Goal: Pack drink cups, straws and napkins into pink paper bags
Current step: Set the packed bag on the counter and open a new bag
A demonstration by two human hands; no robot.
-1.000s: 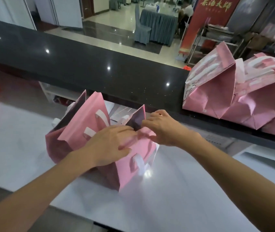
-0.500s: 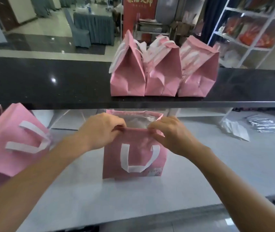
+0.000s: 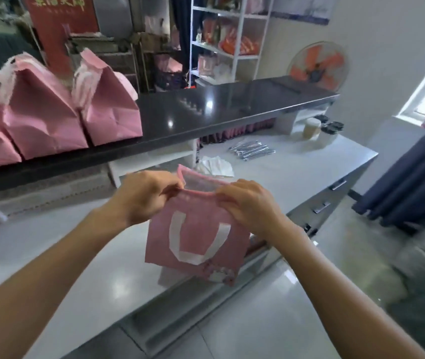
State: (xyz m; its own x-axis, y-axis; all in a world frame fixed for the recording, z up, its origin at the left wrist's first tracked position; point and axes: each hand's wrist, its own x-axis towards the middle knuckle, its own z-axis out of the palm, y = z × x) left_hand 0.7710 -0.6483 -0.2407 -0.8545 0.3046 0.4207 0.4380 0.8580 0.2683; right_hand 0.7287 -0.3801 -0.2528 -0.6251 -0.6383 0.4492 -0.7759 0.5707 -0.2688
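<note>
While both of my hands hold the pink paper bag (image 3: 196, 239) by its top rim, the bag hangs below my grip and its lower part reaches past the front edge of the white tabletop (image 3: 58, 244). My left hand (image 3: 142, 196) pinches the near rim at its left end and my right hand (image 3: 249, 206) pinches the same rim at its right end, fingers curled over the paper on both sides. The mouth stands a little open between my two hands, and the far wall of the bag rises just behind my fingers. I cannot tell whether anything is already inside, because the inner part shows only a pale blur.

The white napkins (image 3: 215, 165) lie just beyond the bag mouth, straight ahead of my grip and slightly toward my right hand. The wrapped straws (image 3: 254, 150) lie farther in the same direction, ahead and to the right, with their long axis running from left to right across my reach. A drink cup (image 3: 311, 128) with a lid stands still farther to the right, well apart from my grip. So my right hand is the nearer one for all three, and I judge that it should let go and fetch while my left hand keeps the mouth open.

Three closed pink bags (image 3: 45, 112) stand on the black upper counter (image 3: 206, 112), above and to the left of my left hand.
</note>
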